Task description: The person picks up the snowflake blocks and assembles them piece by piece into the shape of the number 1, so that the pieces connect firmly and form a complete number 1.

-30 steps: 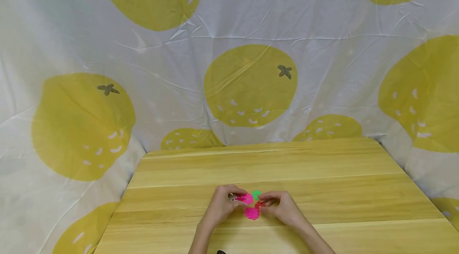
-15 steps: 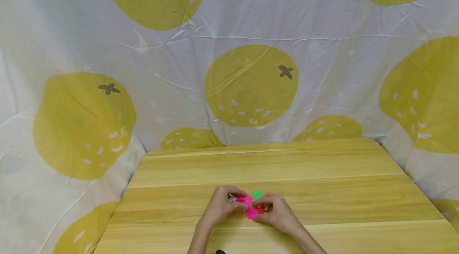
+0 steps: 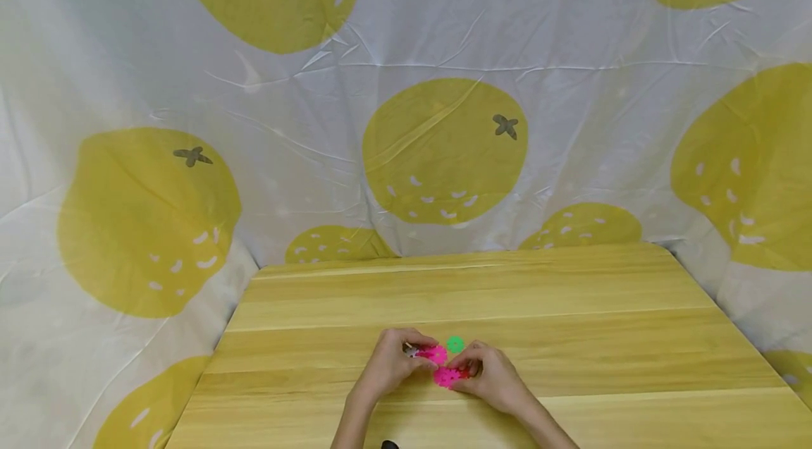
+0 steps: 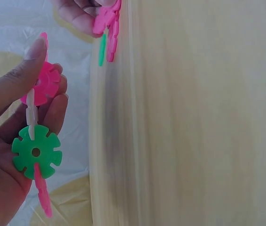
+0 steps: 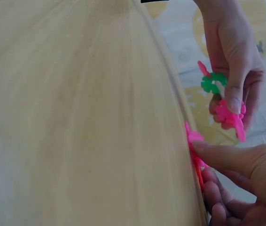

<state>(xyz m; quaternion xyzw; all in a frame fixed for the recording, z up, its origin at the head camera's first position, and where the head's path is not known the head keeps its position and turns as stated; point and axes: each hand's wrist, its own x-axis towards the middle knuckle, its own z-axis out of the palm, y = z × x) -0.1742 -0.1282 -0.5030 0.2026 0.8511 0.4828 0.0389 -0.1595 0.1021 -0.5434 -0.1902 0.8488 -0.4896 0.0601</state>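
Observation:
My left hand pinches a chain of interlocking snowflake discs between thumb and fingers. In the left wrist view the chain runs from a pink disc through a white disc and a green disc to another pink disc seen edge-on. My right hand grips a loose-end pink snowflake disc, thumb on its near side. Partly hidden by the right fingers is a red disc, right against that pink one. The two hands stand close together, their pink discs almost side by side.
A single green snowflake disc lies just beyond the right fingertips. The wooden table extends around the hands, with a lemon-print cloth behind it. A small dark object shows at the bottom edge.
My right hand has shifted left and nearer, from the red disc by the green one to the near pink disc. The green disc is now uncovered. My left hand has hardly moved.

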